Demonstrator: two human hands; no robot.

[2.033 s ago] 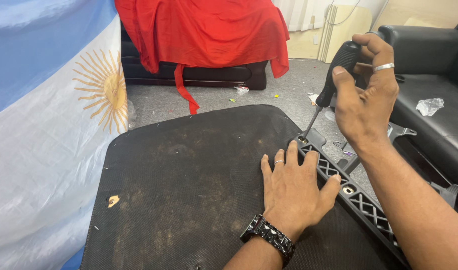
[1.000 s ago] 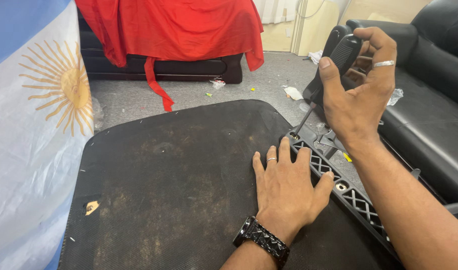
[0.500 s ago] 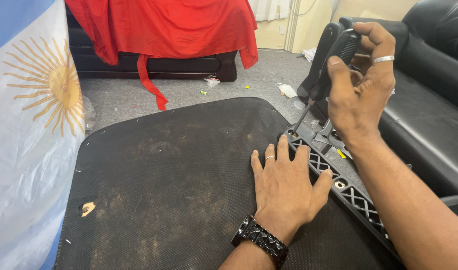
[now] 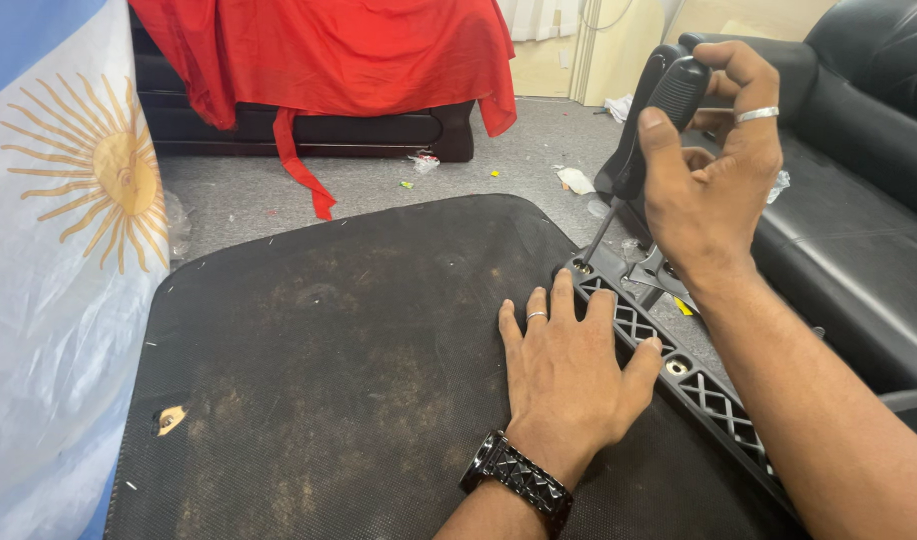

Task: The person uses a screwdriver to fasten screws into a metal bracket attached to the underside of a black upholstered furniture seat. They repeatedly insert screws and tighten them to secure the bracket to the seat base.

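- The wide black mesh-covered seat panel (image 4: 359,370) lies flat in front of you, its black plastic lattice frame edge (image 4: 669,370) running along the side nearest the black leather sofa (image 4: 859,200). Keep the panel from shifting while you turn.
- Your left hand (image 4: 569,375) lies flat on the mesh just beside the frame edge, fingers spread and gripping nothing, thumb touching the frame. Lean your weight through the palm so the panel stays put.
- Your right hand (image 4: 714,175) is above the frame edge, fingers clamped round the black handle of the screwdriver (image 4: 649,130). Hold the handle in line with the shaft, not tilted as it is now, or the tip will likely cam out.
- The thin metal shaft runs down to the screw hole (image 4: 582,267) at the frame's far corner. Push down firmly as you twist.
- Another screw hole (image 4: 676,366) sits farther along the frame, beside your left thumb.
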